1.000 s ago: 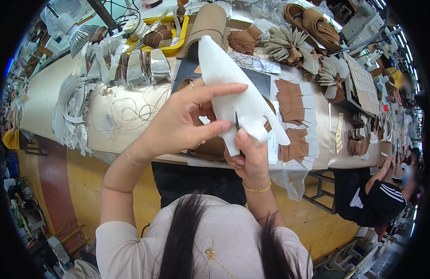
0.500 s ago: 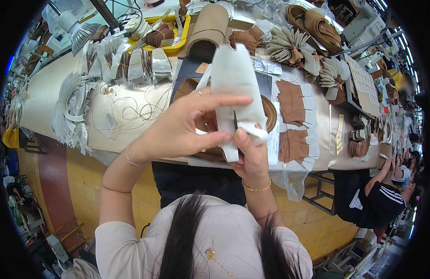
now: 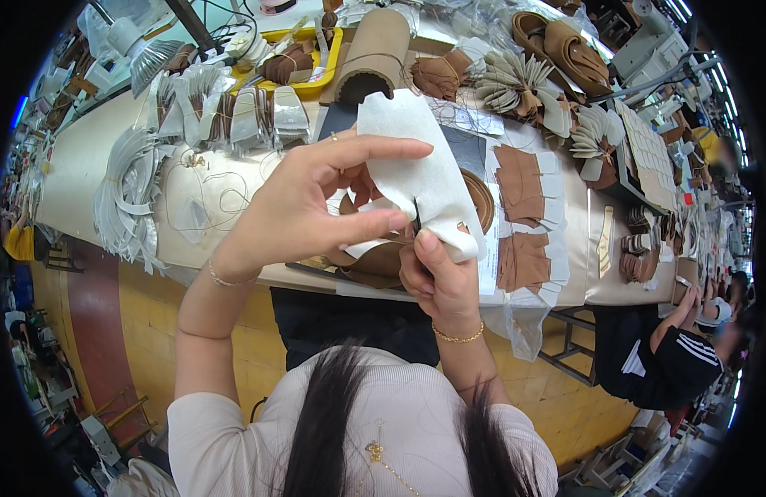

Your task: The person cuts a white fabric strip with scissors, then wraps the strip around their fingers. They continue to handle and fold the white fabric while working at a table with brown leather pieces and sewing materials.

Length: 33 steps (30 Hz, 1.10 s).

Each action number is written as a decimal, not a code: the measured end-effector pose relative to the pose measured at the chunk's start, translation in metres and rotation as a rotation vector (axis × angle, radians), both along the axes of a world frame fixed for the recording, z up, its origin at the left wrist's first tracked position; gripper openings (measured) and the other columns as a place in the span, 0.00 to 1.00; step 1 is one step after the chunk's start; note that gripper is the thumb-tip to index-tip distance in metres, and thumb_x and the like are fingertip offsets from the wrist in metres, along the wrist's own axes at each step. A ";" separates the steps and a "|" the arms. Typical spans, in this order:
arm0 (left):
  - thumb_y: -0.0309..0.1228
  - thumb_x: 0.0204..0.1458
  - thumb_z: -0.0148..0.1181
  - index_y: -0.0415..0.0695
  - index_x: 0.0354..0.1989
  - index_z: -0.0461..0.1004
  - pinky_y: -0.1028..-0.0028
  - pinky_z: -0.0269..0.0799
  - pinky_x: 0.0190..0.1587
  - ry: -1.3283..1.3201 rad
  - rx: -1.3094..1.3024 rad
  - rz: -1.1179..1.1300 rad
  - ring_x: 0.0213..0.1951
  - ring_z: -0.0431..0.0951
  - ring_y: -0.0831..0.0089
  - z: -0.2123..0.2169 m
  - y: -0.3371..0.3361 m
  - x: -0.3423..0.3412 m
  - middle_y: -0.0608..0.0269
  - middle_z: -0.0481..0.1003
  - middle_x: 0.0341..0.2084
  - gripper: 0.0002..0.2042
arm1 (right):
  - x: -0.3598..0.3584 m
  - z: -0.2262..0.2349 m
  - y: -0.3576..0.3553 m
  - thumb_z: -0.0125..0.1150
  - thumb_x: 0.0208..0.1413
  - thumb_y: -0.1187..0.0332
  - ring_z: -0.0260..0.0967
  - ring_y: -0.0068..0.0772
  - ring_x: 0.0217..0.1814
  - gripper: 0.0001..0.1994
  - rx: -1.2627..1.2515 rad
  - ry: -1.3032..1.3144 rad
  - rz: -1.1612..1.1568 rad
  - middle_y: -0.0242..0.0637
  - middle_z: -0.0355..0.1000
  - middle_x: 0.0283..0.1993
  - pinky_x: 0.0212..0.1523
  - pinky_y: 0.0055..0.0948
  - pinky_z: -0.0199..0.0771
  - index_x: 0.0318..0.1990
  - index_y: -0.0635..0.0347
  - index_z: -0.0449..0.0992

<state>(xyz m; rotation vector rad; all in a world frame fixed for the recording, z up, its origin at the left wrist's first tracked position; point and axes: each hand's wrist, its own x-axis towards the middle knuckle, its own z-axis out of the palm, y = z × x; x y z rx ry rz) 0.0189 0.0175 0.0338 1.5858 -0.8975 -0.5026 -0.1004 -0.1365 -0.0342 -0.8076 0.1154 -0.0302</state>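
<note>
Above the work table I hold up a white, soft-looking panel [image 3: 412,141] with a curled lower right corner. My left hand [image 3: 317,195] grips its left side, index finger stretched across the front and thumb near the middle. Some of its other fingers are hidden behind the panel. My right hand [image 3: 441,273] is closed at the panel's lower edge, thumb on top. From that grip a thin, dark pointed blade [image 3: 416,213] rises against the white surface; its handle is hidden in the fist. Beneath the hands lies a coiled brown strap [image 3: 480,203].
The table [image 3: 77,186] holds bundled pale pieces [image 3: 250,116], a stack of curved white strips [image 3: 122,199], a brown roll [image 3: 375,54], a yellow tray [image 3: 321,79] and brown panels [image 3: 520,186]. Loose cord [image 3: 221,199] lies at left. Another person in black [image 3: 660,352] is at right.
The white panel has tilted, its top shifting left and slightly down. My left thumb and fingers have moved a little left. The dark blade still shows near my right thumb.
</note>
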 end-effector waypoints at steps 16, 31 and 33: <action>0.20 0.48 0.61 0.45 0.56 0.71 0.79 0.72 0.38 0.100 0.020 -0.030 0.37 0.74 0.80 -0.001 -0.002 -0.002 0.64 0.72 0.43 0.23 | 0.003 0.003 0.004 0.58 0.60 0.66 0.51 0.10 0.13 0.13 0.071 0.003 0.026 0.29 0.66 0.25 0.12 0.15 0.46 0.46 0.62 0.66; 0.17 0.46 0.59 0.44 0.55 0.71 0.77 0.73 0.44 0.014 -0.052 -0.026 0.42 0.74 0.78 -0.008 -0.010 -0.003 0.61 0.73 0.45 0.24 | 0.001 0.003 -0.002 0.59 0.60 0.66 0.51 0.10 0.14 0.10 0.063 0.059 0.013 0.29 0.66 0.25 0.12 0.15 0.47 0.42 0.62 0.69; 0.17 0.46 0.59 0.45 0.55 0.71 0.77 0.73 0.41 -0.029 -0.008 -0.055 0.40 0.74 0.78 -0.007 -0.010 -0.003 0.61 0.73 0.45 0.24 | 0.002 0.003 -0.001 0.59 0.60 0.66 0.51 0.11 0.14 0.10 0.070 0.065 0.006 0.29 0.66 0.25 0.12 0.15 0.47 0.42 0.62 0.69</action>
